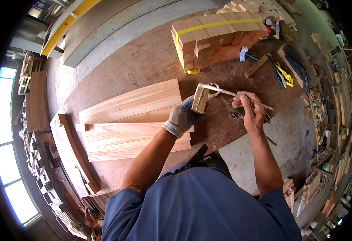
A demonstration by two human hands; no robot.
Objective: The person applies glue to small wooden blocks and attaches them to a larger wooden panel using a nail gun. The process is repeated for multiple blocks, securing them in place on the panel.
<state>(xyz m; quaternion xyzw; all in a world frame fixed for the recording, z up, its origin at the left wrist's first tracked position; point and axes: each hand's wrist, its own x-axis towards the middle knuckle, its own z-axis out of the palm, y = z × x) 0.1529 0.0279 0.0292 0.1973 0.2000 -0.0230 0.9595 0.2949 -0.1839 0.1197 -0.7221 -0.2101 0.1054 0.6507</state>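
Note:
My left hand (pixel 181 119), in a grey and blue work glove, is closed around a short wooden block (pixel 200 100) above the table. The bare right hand (pixel 250 107) pinches a thin wooden stick (pixel 229 93), whose far end is whitish. That whitish end lies on or just over the top end of the block; I cannot tell if they touch. Right behind the block is a ring-shaped, crusted thing (pixel 215 95), partly hidden. Left of my gloved hand, flat wooden boards (pixel 132 134) lie side by side on the brown worktable (pixel 115 74).
A stack of wooden blocks (pixel 220 44) bound with a yellow strap stands at the far side. To its right lie a wooden rod (pixel 256 66) and a yellow-handled tool (pixel 287 76). A long wooden bar (pixel 76 150) rests near the left edge. Timber shelves (pixel 338 108) stand at right.

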